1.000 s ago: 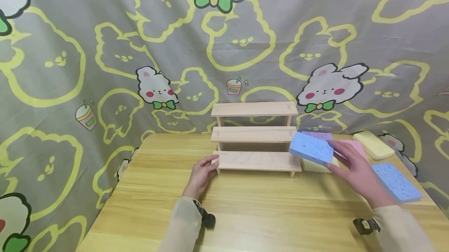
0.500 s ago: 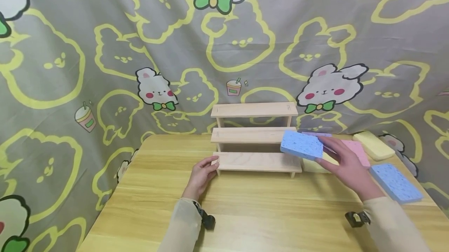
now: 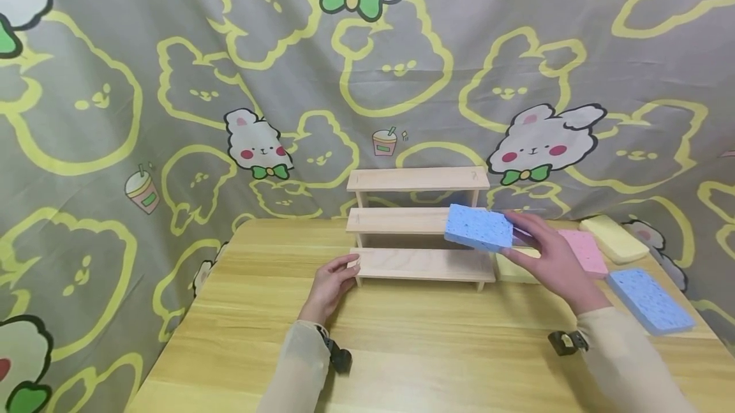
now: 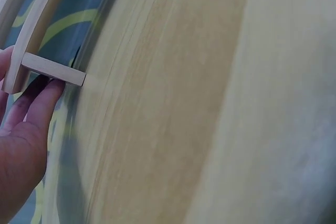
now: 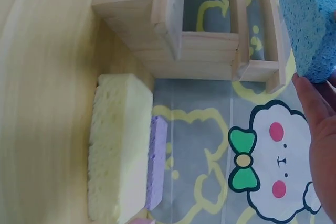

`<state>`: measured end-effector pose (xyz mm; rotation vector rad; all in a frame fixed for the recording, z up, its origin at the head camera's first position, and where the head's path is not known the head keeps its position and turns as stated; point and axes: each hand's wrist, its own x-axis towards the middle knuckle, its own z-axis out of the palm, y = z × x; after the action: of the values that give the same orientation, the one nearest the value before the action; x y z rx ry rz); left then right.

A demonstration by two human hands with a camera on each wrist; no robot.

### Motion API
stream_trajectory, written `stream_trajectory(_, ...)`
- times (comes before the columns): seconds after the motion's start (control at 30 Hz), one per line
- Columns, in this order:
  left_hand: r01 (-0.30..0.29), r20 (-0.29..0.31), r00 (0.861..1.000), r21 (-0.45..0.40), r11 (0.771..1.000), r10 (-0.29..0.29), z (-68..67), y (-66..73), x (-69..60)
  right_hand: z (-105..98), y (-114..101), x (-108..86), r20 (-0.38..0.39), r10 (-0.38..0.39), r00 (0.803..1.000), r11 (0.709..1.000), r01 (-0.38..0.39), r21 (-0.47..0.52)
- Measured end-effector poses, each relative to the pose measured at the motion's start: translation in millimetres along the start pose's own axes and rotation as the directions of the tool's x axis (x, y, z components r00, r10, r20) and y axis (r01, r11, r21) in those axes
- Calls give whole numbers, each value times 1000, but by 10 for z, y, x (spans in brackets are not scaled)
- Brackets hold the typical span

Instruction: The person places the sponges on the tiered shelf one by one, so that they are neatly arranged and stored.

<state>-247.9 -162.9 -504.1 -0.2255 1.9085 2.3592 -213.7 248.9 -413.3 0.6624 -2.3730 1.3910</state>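
Observation:
A three-tier wooden shelf (image 3: 422,263) stands at the back of the table. My left hand (image 3: 331,286) grips the left end of its lowest tier; in the left wrist view the thumb side lies over the board and fingers (image 4: 44,103) reach beneath it. My right hand (image 3: 554,260) pinches a blue sponge (image 3: 479,228) by its right end. The sponge hangs in the air in front of the right part of the middle tier, tilted slightly. In the right wrist view the blue sponge (image 5: 310,24) is apart from the shelf's side (image 5: 205,56).
Right of the shelf lie a yellow sponge (image 3: 513,267), a purple sponge (image 5: 156,163) mostly hidden by my hand in the head view, a pink sponge (image 3: 584,252), another yellow sponge (image 3: 614,239) and a second blue sponge (image 3: 651,300). A patterned curtain (image 3: 316,81) hangs behind the table (image 3: 241,336).
My right hand has carried the blue sponge leftward and slightly up, from beside the shelf's right end to in front of the middle tier. The left hand has stayed on the lowest tier.

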Motion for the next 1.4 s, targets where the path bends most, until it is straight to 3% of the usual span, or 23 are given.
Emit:
stream_trajectory(0.4, 17, -12, 1000, -5, 1000, -17, 18, 7, 22, 118, -46, 156, 34, -44, 998, 999, 44, -23)
stream_trajectory(0.7, 13, -26, 1000, -3, 1000, -13, 19, 20, 4, 213, -38, 265, 49, -37, 998, 996, 33, 85)
stream_trajectory(1.4, 20, 4, 1000, 9, 1000, -20, 12, 30, 26, 395, -105, 670, 98, -65, 993, 986, 49, 156)
